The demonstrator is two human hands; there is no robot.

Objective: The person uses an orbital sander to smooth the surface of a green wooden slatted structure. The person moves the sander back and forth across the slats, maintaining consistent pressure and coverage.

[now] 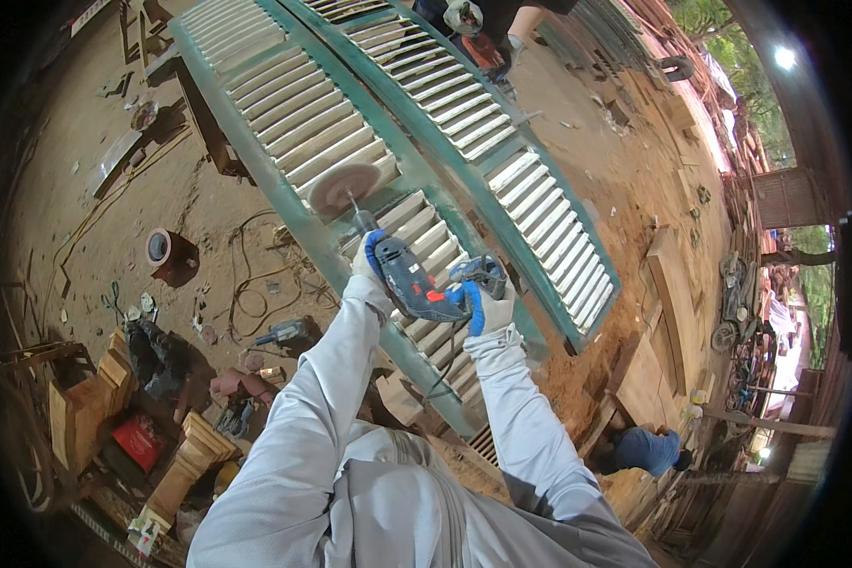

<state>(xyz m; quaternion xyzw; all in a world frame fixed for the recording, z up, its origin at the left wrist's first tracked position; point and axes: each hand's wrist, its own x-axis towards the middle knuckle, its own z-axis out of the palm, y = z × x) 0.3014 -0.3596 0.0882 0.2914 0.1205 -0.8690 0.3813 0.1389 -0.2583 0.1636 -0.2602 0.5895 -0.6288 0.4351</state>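
Both my hands, in blue-and-white work gloves, are closed on a dark blue power drill point(409, 276). My left hand point(373, 257) grips its front, behind the chuck. My right hand point(489, 301) is wrapped round its rear handle. A round sanding disc point(344, 192), slightly blurred, is fitted in the chuck. It lies over the lower end of the upper slats on a green-framed louvered shutter point(374, 123); whether it touches them I cannot tell. Beside it on the right lies a second green louvered shutter point(502, 157) with pale slats.
Another person point(483, 47) with a red tool is at the far end. A person in blue point(648, 451) is at the lower right. A second power tool point(289, 333), a cord point(246, 275) and a clay-coloured cylinder point(168, 251) lie on the dirt floor. Wooden planks point(670, 303) stand right.
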